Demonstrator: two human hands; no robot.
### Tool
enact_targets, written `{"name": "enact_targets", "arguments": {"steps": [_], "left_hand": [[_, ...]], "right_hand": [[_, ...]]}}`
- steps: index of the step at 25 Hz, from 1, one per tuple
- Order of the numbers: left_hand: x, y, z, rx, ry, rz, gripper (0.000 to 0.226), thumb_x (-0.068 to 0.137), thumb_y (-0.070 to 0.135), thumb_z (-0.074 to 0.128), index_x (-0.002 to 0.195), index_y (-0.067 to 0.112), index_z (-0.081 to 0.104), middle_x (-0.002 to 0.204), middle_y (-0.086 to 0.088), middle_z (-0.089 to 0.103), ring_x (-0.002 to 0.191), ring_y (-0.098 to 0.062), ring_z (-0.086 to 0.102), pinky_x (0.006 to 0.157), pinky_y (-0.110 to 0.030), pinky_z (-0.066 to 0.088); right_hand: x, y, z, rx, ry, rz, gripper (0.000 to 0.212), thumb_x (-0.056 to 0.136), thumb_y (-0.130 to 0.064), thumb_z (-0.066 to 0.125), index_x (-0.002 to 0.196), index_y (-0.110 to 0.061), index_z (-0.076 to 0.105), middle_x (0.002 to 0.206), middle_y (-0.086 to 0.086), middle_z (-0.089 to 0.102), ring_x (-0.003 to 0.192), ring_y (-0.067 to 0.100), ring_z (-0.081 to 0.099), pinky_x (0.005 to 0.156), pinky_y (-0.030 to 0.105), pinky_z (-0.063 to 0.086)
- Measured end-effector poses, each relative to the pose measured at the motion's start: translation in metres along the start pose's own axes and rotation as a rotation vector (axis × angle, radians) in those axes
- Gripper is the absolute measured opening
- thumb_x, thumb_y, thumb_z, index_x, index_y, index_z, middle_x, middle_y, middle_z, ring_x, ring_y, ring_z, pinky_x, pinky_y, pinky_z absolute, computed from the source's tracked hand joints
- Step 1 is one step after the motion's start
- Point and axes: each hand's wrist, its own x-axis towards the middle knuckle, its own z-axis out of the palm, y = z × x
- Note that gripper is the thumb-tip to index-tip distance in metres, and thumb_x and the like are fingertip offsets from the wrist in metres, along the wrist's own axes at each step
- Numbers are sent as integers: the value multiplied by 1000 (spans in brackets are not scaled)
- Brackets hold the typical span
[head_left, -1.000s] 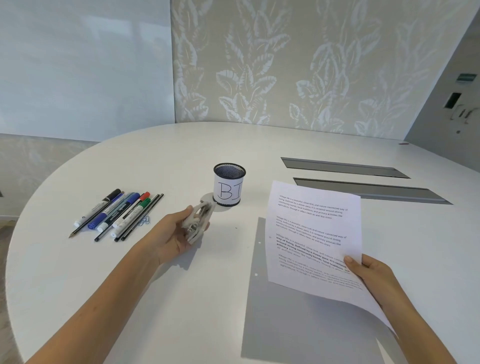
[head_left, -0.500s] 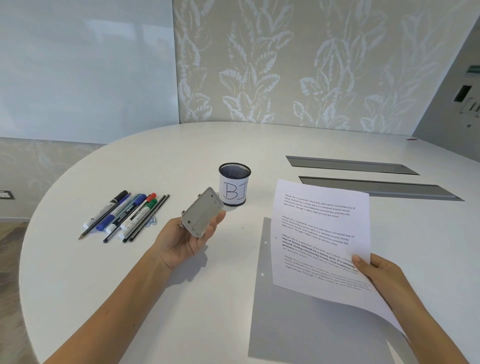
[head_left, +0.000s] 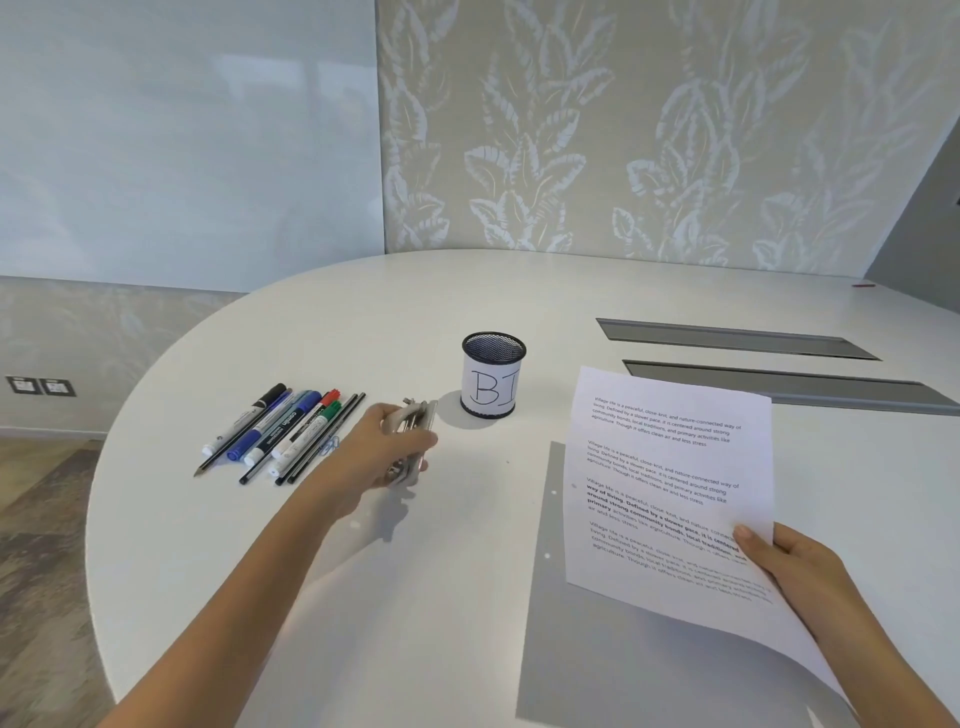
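Note:
My left hand (head_left: 382, 449) grips a small grey metal hole punch (head_left: 415, 423) low over the white table (head_left: 260, 571), just left of a black mesh pen cup (head_left: 492, 375) labelled "BI". My right hand (head_left: 795, 564) pinches a printed sheet of paper (head_left: 670, 467) by its lower right edge and holds it lifted and tilted above the table. The sheet's shadow falls on the table below it.
A row of markers, pens and pencils (head_left: 283, 431) lies left of my left hand, with a blue paper clip (head_left: 328, 447) beside them. Two grey cable slots (head_left: 737, 338) run across the table's far right. Small paper dots (head_left: 546, 556) lie near the sheet.
My left hand has turned the hole punch over, from its flat base facing up to edge-on, and lowered it toward the table. The sheet stays lifted in my right hand.

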Motion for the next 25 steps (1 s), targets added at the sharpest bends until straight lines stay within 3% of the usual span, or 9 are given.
{"name": "enact_targets", "arguments": {"steps": [3, 6, 8, 15, 20, 23, 25], "left_hand": [[2, -3, 2, 616, 212, 220, 45, 70, 24, 70, 109, 17, 49, 93, 1, 58, 81, -19, 59, 65, -32, 46], [8, -13, 16, 864, 276, 267, 52, 71, 19, 68, 116, 7, 43, 110, -11, 47, 89, -35, 57, 69, -37, 46], [14, -19, 24, 980, 301, 262, 53, 74, 16, 66, 118, 2, 41, 113, -18, 45, 92, -38, 56, 73, -40, 46], [26, -30, 12, 1121, 452, 250, 46, 90, 28, 58, 122, 1, 39, 117, -17, 54, 105, -32, 53, 87, -35, 40], [27, -30, 12, 1168, 485, 209, 57, 91, 32, 56, 131, -1, 31, 124, -17, 53, 111, -31, 53, 91, -34, 39], [20, -20, 17, 1218, 539, 157, 80, 88, 32, 61, 145, 0, 15, 135, -22, 43, 119, -36, 47, 97, -38, 39], [15, -7, 29, 1217, 576, 281, 83, 85, 30, 63, 147, 2, 15, 142, -24, 37, 126, -39, 40, 102, -42, 36]], "right_hand": [[0, -1, 1, 7, -1, 3, 13, 89, -26, 66, 87, -15, 74, 75, 1, 78, 63, 22, 74, 58, 30, 52], [-2, 1, 0, 12, -12, 7, 14, 89, -26, 66, 87, -15, 74, 74, 1, 78, 58, 18, 74, 52, 27, 51], [-5, 5, -3, 28, -14, 12, 14, 89, -26, 66, 88, -15, 74, 76, 2, 78, 60, 20, 74, 51, 27, 52], [-1, 7, 1, 41, -21, 12, 12, 89, -23, 65, 88, -13, 73, 75, 5, 78, 56, 21, 73, 48, 27, 53], [-1, 3, 4, 41, -24, -7, 13, 90, -23, 65, 87, -14, 73, 76, 4, 78, 58, 22, 74, 55, 30, 54], [-4, 0, 8, 63, -25, -27, 12, 90, -22, 64, 88, -14, 73, 76, 3, 78, 60, 20, 74, 52, 28, 53], [-5, -5, 9, 75, 4, -76, 11, 91, -22, 63, 90, -16, 73, 77, -1, 78, 62, 16, 74, 55, 28, 52]]}}
